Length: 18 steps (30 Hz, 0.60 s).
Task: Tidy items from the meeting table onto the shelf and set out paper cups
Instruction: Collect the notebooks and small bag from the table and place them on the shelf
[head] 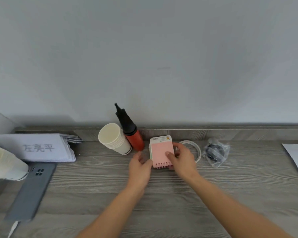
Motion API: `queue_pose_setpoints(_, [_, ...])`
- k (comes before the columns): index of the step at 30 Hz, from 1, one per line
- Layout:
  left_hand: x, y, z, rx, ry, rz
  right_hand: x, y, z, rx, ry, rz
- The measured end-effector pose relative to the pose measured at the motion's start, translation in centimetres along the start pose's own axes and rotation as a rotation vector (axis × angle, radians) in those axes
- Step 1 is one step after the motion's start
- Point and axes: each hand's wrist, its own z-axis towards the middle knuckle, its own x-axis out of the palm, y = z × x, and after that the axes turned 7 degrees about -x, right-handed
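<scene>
Pink notepad [162, 152] ×1, flat on grey wood-grain surface [162, 194] near the back ledge. Left hand [139, 167] pinches its left edge; right hand [183, 160] grips the right edge, thumb on cover. Paper-cup stacks ×2: tipped stack [113, 140] just beside red pump [133, 136], far-left stack [5, 164]. Clear bag [216, 152] ×1 holds something black; bare strip of wood nearer the person

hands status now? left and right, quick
Left hand: pinches the left edge of the pink notebook.
Right hand: grips the same notebook's right edge, thumb on the cover.
</scene>
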Motion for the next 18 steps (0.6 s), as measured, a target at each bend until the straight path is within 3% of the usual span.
queue_pose_setpoints(5, [-1.0,1.9,0.6,0.280,0.074,0.391,-0.1,-0.1,-1.4,-0.179,0.101,-0.511])
queue_pose_setpoints(8, [-0.6,1.6,1.4,0.439,0.134,0.463,0.1,-0.4,-1.9,-0.229,0.157,-0.612])
queue_pose_setpoints(14, [-0.9,0.6,3.2,0.366,0.191,0.441,-0.4,-0.5,-0.2,-0.233,0.203,-0.634])
queue_pose_setpoints(16, [-1.5,1.6,2.8,0.294,0.087,0.310,-0.6,-0.4,-0.1,-0.249,0.202,-0.645])
queue_pose_setpoints(18, [-2.8,2.7,1.9,0.259,-0.153,0.208,-0.9,-0.3,-0.3,-0.292,0.137,-0.645])
